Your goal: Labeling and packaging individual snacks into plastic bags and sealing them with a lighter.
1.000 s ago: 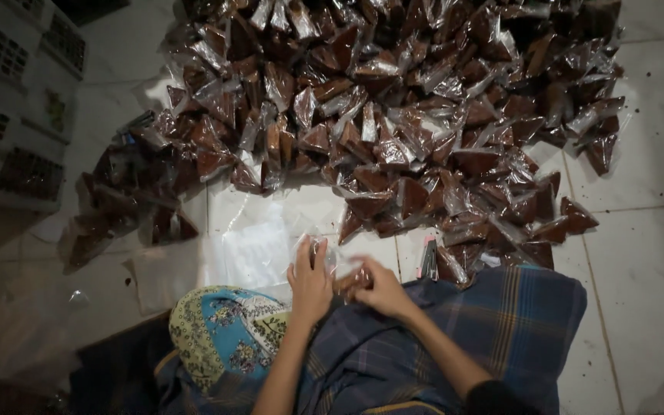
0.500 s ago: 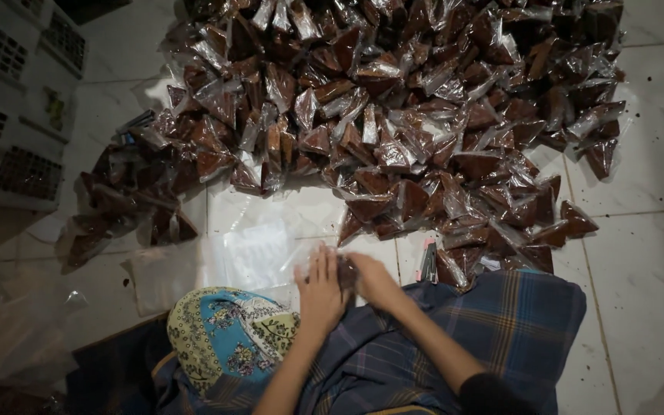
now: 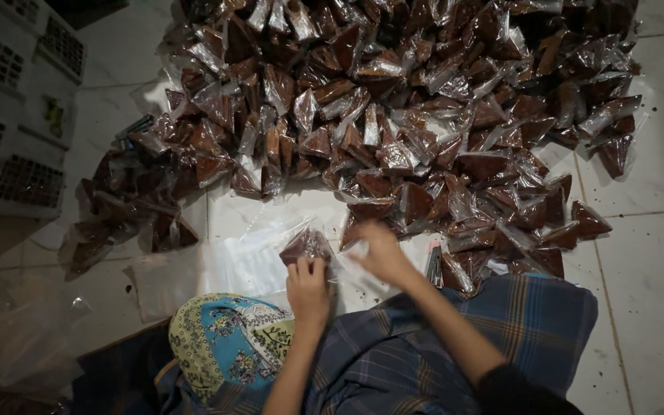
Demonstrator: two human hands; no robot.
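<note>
Head view: left hand pinching brown-filled clear plastic packet mid-frame for steadiness; right hand blurred, grip unclear.

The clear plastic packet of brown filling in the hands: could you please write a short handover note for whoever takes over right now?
Left hand: grips the clear plastic packet of brown filling, held above the flat clear plastic sheets on the white tiled floor.
Right hand: at the packet's loose plastic end, blurred; grip cannot be told.
Done: a big heap of filled brown triangular packets lies ahead.
Left: this packet looks not yet added to the heap.
</note>
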